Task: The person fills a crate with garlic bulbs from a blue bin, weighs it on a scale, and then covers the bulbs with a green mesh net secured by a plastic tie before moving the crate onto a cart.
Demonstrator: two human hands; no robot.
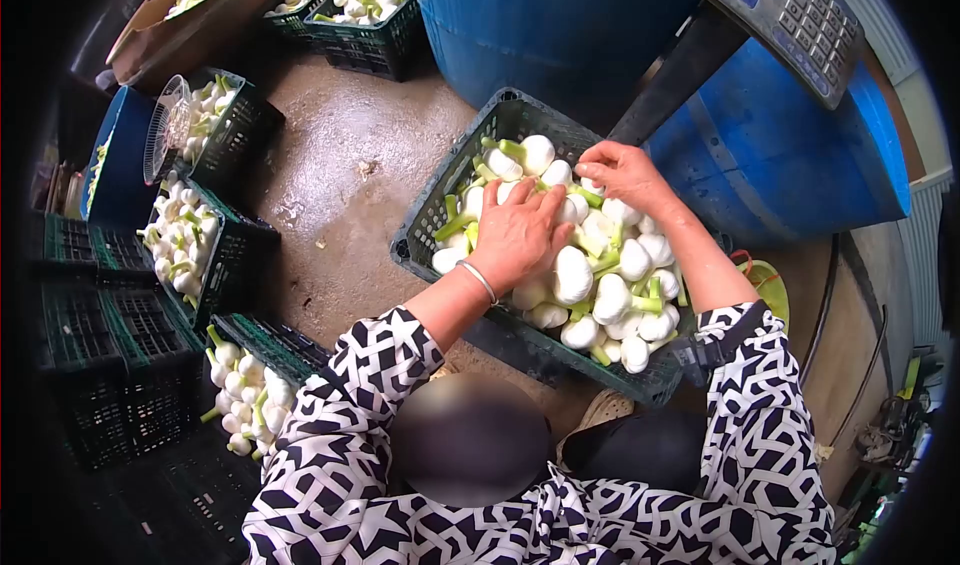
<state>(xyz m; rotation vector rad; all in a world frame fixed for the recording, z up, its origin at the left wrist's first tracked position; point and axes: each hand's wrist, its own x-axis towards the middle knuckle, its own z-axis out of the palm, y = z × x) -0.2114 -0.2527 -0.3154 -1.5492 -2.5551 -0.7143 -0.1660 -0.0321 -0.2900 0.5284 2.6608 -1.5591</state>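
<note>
A dark green plastic crate (pixel 425 215) stands in front of me, heaped with white bulbs (pixel 572 275) that have short green stems. My left hand (pixel 518 230), with a bracelet at the wrist, lies spread over the bulbs at the middle left, its fingers apart. Toward the far right side of the crate, my right hand (pixel 628 177) has its fingers curled at a white bulb, partly covering it; whether it grips the bulb is hard to make out.
More crates of bulbs (pixel 182 235) line the left, beside stacked empty crates (pixel 120 355). Two blue barrels (pixel 540 25) stand beyond the crate. A scale with a keypad (pixel 815 30) overhangs the upper right. A green bowl (pixel 768 290) is at the right.
</note>
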